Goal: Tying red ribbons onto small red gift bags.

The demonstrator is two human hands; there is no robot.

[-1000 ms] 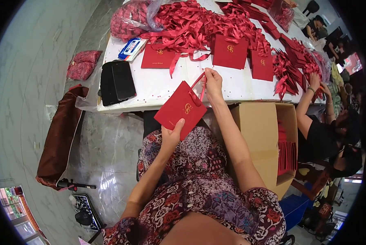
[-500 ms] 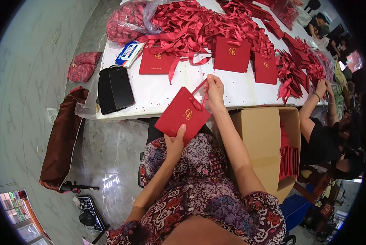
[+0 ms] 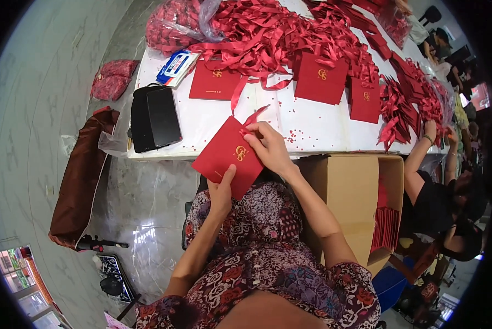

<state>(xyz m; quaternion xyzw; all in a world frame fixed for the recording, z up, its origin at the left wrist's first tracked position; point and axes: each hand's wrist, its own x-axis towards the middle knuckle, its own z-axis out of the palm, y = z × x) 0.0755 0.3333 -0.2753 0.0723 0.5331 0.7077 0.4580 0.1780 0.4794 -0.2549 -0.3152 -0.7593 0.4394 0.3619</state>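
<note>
My left hand grips the lower edge of a flat red paper gift bag above my lap, thumb on its front near the gold emblem. The bag is tilted, its upper edge toward the table. At that edge my right hand is closed, fingertips pinching the red ribbon where it meets the bag. A loose ribbon end sticks up beyond the fingers. What lies under the fingertips is partly hidden. More red bags lie flat on the white table just past my hands.
A big heap of red ribbons covers the table's far part. At left lie a black phone and a wipes pack. A cardboard box holding red bags stands by my right arm. A co-worker's arm reaches in at right.
My right hand has come down and left from the stretched ribbon loop to the bag's upper edge. The bag has shifted slightly left, and a ribbon end now hangs loose.
</note>
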